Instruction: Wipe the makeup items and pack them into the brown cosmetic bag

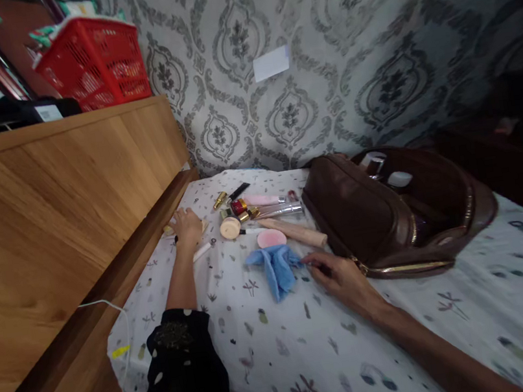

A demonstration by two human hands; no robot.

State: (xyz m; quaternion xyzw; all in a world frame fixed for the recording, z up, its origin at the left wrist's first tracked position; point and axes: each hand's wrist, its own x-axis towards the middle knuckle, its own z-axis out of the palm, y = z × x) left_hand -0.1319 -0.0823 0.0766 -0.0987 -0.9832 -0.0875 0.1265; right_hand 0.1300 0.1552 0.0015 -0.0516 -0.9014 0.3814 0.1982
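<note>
My left hand (187,226) rests on the bed sheet near the wooden headboard, fingers bent down over small items; bits of something yellowish show on either side, mostly hidden. A white stick (202,251) lies just by its wrist. My right hand (339,275) pinches the corner of a crumpled blue cloth (278,269). Beyond the cloth lie a pink oval sponge (271,239), a round beige compact (230,228), a beige tube (296,231), a pink tube (265,200), a clear silver-capped tube (278,210), a red bottle (238,206) and a gold lipstick (219,200).
A brown leather bag (356,208) lies open at the right, with a few items at its opening. The wooden headboard (70,198) bounds the left side, with a red basket (97,63) on top. A white cable (123,334) hangs at lower left. The patterned wall (250,119) stands behind.
</note>
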